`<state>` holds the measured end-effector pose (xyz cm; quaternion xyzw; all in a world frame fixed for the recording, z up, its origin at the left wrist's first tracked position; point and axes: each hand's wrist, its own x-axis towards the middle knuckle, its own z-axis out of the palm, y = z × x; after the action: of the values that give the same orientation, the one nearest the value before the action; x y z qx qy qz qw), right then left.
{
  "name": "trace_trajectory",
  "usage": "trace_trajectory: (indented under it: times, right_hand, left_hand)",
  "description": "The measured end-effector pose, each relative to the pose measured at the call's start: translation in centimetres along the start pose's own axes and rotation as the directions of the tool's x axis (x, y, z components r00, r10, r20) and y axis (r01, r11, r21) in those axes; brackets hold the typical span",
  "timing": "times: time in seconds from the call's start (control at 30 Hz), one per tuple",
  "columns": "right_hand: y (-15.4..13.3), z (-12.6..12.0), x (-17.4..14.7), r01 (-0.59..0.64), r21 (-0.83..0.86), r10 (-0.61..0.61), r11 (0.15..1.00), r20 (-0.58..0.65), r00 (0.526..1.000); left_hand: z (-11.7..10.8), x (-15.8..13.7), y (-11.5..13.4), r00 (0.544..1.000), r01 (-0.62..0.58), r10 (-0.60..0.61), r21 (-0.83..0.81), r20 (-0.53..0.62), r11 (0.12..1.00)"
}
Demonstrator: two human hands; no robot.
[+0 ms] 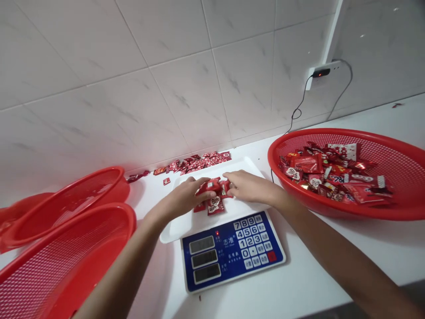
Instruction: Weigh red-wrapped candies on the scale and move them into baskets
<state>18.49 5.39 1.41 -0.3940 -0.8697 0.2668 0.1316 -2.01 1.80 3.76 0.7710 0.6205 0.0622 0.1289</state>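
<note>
A white weighing tray (182,226) rests on a blue electronic scale (232,248), with a small heap of red-wrapped candies (215,206) on it. My left hand (190,195) curls around the heap from the left, its thumb and fingers on the wrappers. From the right, my right hand (249,187) closes its thumb and fingertips on candies at the other side of the heap. Parts of the wrappers are hidden behind my fingers. Below the tray, the scale's keypad (252,241) and three display windows (204,259) face me.
A red mesh basket (365,212) of mixed wrapped candies stands at the right. More red baskets (128,230) are at the left. Behind the tray, loose red packets (199,163) lie along the tiled wall (179,97). A black cable (295,113) hangs from a socket.
</note>
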Motion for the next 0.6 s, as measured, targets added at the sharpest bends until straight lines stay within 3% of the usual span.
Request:
trace_trajectory:
  times: [0.07, 0.17, 0.37, 0.6]
  right_hand:
    - [0.2, -0.3, -0.2, 0.026, 0.022, -0.026, 0.999, 0.025, 0.999]
    - [0.4, -0.3, -0.1, 0.039, 0.042, -0.04, 0.998, 0.016, 0.999]
    - [-0.4, 0.8, -0.3, 0.064, 0.057, -0.064, 0.996, 0.007, 0.998]
    - [-0.7, -0.3, -1.4, 0.078, 0.154, -0.06, 0.985, -0.119, 0.991]
  left_hand:
    - [-0.2, -0.3, 0.0, 0.997, -0.037, 0.036, 0.012, 0.064, 0.999]
    - [1.5, -0.6, 0.4, 0.991, -0.104, 0.103, 0.01, 0.088, 0.994]
    - [5.9, -0.8, 1.7, 0.986, -0.091, 0.096, 0.038, -0.14, 0.995]
    - [6.2, 0.3, 0.2, 0.943, -0.149, 0.159, 0.055, -0.293, 0.987]
